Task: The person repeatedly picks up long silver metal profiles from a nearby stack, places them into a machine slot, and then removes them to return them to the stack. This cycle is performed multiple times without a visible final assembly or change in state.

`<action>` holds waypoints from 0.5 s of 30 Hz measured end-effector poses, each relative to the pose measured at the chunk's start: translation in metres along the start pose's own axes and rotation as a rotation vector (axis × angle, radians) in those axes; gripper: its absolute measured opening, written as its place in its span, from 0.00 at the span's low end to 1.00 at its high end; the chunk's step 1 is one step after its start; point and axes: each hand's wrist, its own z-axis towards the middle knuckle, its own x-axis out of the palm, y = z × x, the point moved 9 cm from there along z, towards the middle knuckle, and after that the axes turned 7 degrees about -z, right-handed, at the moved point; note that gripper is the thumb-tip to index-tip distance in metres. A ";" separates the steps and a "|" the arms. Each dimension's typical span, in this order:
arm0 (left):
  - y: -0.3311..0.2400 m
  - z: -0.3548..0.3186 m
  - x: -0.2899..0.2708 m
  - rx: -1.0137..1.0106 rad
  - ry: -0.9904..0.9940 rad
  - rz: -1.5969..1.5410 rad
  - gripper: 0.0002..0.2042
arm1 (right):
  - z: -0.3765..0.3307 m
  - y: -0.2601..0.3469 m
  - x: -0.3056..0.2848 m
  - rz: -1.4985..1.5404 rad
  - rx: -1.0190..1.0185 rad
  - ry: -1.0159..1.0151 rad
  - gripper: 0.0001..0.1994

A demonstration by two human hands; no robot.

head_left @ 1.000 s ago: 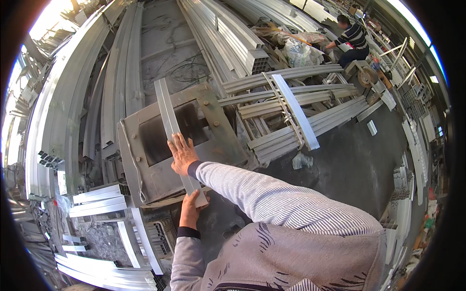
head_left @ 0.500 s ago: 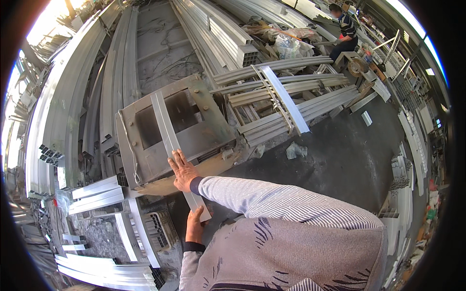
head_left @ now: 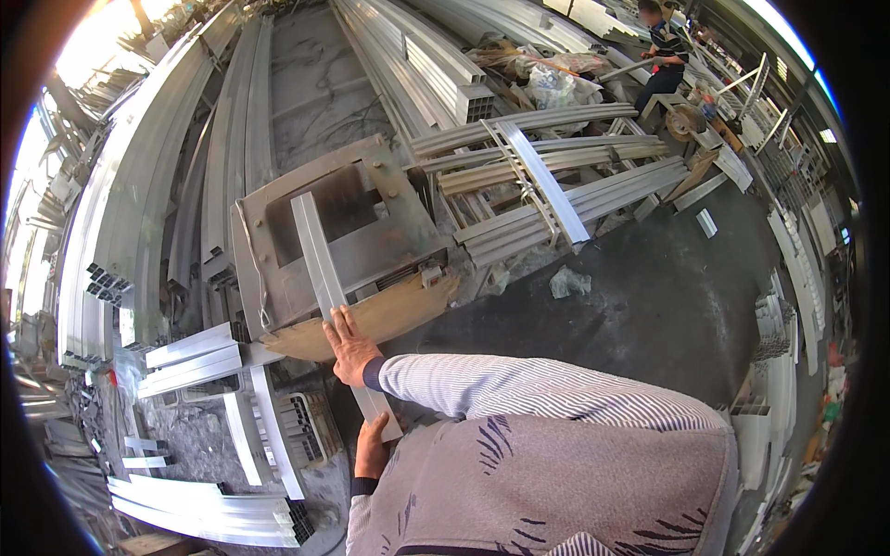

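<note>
Across the tabletop's (head_left: 400, 243) near edge runs the bar (head_left: 318, 259), far end above the opening (head_left: 349, 202). If the right hand (head_left: 354, 356), fingers on top, grip unclear, eased off, it could twist, straining the left hand (head_left: 372, 450), seemingly clamped on its near end.

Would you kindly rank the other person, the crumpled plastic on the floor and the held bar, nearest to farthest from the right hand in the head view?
1. Held bar: beneath the right hand, touching.
2. Crumpled plastic: floor, to the right.
3. Other person: far upper right.
</note>
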 end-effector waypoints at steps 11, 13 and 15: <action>0.008 -0.045 -0.023 0.053 -0.058 0.102 0.19 | -0.034 0.030 0.024 0.246 -0.065 0.015 0.43; 0.009 -0.049 -0.027 0.016 -0.056 0.057 0.20 | -0.032 0.028 0.013 0.321 -0.084 -0.091 0.44; 0.007 -0.050 -0.031 -0.015 -0.055 -0.071 0.25 | -0.028 0.024 0.004 0.375 -0.092 -0.145 0.45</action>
